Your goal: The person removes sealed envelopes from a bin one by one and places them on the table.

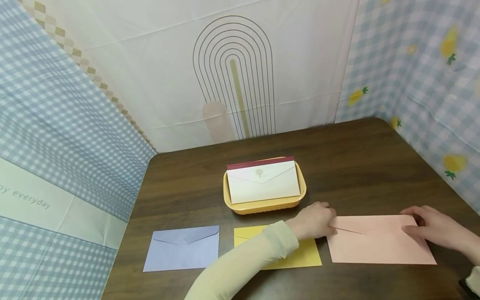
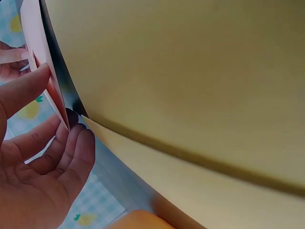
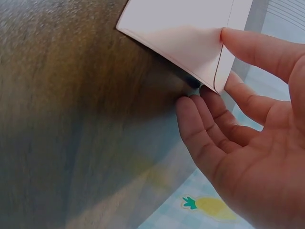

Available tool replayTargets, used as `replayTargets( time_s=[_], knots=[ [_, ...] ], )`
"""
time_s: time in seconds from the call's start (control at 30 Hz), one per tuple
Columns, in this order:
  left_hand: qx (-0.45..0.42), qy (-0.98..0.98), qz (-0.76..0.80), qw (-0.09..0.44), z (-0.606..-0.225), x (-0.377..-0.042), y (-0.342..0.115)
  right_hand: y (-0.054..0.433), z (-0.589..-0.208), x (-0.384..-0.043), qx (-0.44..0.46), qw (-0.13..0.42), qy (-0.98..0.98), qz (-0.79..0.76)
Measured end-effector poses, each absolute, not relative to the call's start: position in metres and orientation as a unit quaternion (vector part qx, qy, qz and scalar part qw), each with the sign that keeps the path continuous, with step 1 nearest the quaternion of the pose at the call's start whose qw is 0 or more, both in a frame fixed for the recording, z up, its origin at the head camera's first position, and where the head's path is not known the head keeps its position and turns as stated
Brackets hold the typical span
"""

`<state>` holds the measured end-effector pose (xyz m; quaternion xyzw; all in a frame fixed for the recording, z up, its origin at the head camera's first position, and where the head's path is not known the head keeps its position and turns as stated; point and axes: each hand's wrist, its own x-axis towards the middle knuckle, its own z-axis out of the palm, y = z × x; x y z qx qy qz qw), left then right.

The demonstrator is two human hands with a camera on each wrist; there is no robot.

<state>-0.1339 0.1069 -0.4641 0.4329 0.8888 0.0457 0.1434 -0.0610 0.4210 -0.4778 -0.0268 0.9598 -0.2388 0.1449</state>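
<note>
A pink envelope (image 1: 378, 248) lies at the right of the table, its flap side up. My left hand (image 1: 315, 219) pinches its upper left corner, thumb on top and fingers beneath, as the left wrist view shows. At the opposite upper corner, my right hand (image 1: 435, 228) grips the envelope between thumb and fingers. Under my left forearm lies a yellow envelope (image 1: 301, 255), partly covered by the sleeve. That same yellow paper fills much of the left wrist view. In the right wrist view, the right thumb presses the pink envelope (image 3: 186, 45) near its folded edge.
A lavender envelope (image 1: 183, 253) lies at the left on the dark wooden table (image 1: 180, 179). Behind the row stands a yellow basket (image 1: 268, 206) holding a white envelope (image 1: 270, 191) with dark red edges behind it. Patterned cloths (image 1: 150, 62) hang around the table.
</note>
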Motion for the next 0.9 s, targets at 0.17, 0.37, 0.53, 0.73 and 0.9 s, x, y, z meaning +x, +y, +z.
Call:
replayTargets(
  time_s=[0.17, 0.37, 0.53, 0.73, 0.9],
  knots=[
    [0.434, 0.889, 0.047, 0.139, -0.4646, -0.1337, 0.1063, 0.4205, -0.4794, -0.0601, -0.028, 0.138, 0.959, -0.245],
    [0.432, 0.890, 0.051, 0.136, -0.4646, -0.1327, 0.1062, 0.4208, -0.4796, -0.0611, -0.027, 0.128, 0.960, -0.247],
    [0.426, 0.893, 0.053, 0.138, -0.4637, -0.1335, 0.1044, 0.4207, -0.4814, -0.0626, -0.031, 0.118, 0.961, -0.246],
    [0.427, 0.892, 0.053, 0.138, -0.4652, -0.1336, 0.1055, 0.4202, -0.4816, -0.0615, -0.036, 0.105, 0.965, -0.239],
    [0.427, 0.892, 0.049, 0.139, -0.4675, -0.1327, 0.1056, 0.4191, -0.4820, -0.0612, -0.034, 0.109, 0.963, -0.243]
  ],
)
